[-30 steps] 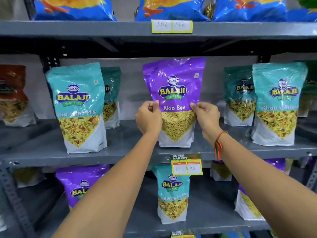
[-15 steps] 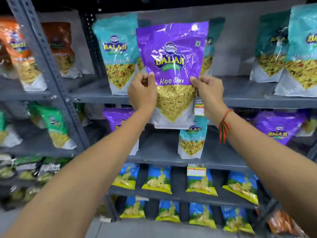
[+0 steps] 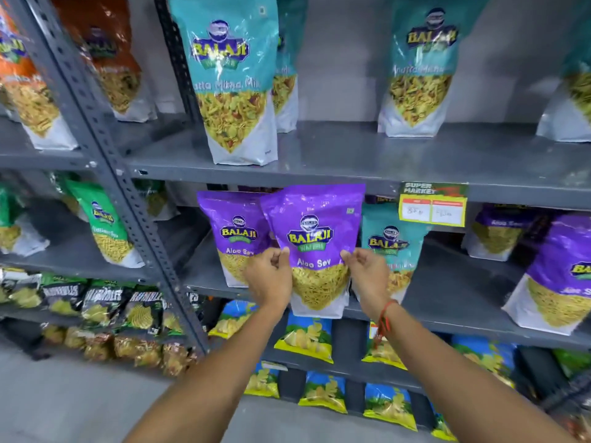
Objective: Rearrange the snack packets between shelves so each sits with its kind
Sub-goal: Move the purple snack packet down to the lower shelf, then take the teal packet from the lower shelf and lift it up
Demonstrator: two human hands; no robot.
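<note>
I hold a purple Aloo Sev packet (image 3: 315, 238) upright at the front edge of the lower grey shelf (image 3: 447, 302). My left hand (image 3: 270, 278) pinches its left side and my right hand (image 3: 367, 274) pinches its right side. Just behind it to the left stands another purple Aloo Sev packet (image 3: 235, 231). A teal Khatta Mitha Mix packet (image 3: 388, 244) stands on the same shelf behind my right hand. More purple packets (image 3: 563, 270) stand at the right. On the upper shelf (image 3: 351, 161) stand teal packets (image 3: 235, 78).
A yellow price tag (image 3: 431, 207) hangs on the upper shelf's edge. A perforated grey upright (image 3: 105, 148) divides the racks. Orange packets (image 3: 28, 87) and green packets (image 3: 102, 219) fill the left rack. Blue chip packets (image 3: 308, 338) lie on the lowest shelves.
Both hands have carried the purple packet down from the upper shelf to the lower one, beside another purple packet. My view has tilted downward with it.
</note>
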